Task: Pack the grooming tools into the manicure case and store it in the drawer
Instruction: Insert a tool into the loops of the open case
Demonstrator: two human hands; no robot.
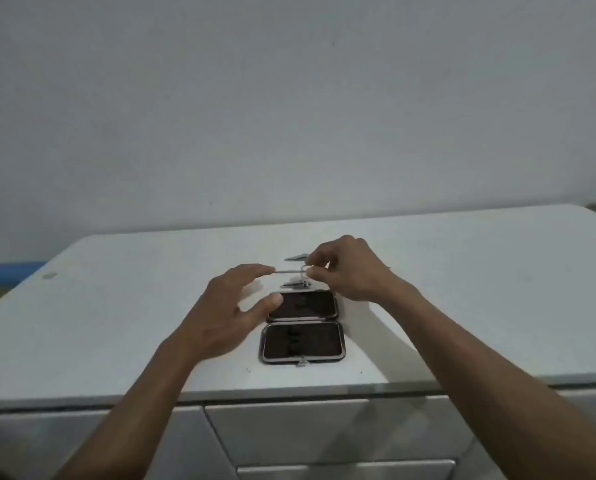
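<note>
1. The right hand [350, 271] pinches one end of a thin metal tool [291, 270] between thumb and fingertips, holding it level above the table [116, 323], just beyond the open manicure case [302, 327].
2. The left hand [227, 310] is spread and grips nothing; its index fingertip meets the tool's free end, and its thumb hangs over the far half of the case.
3. The case lies flat, both dark halves facing up, the clasp on its near edge. Small dark loops run down the middle of each half; no tool can be made out in either, though the lining is too dim to be sure.
4. Two more metal tools [296, 284] lie on the table beyond the case, one just past its far edge and one farther back, partly behind the right hand.
5. Risk, as I judge it: the pinch holds only the tool's end, so it could pivot or drop if the left fingertip pushes it. The loops look narrow, so a tilted entry may snag or shift the light case.
6. The drawer fronts [324, 431] below the table edge are closed, so storing the case remains to be done.
</note>
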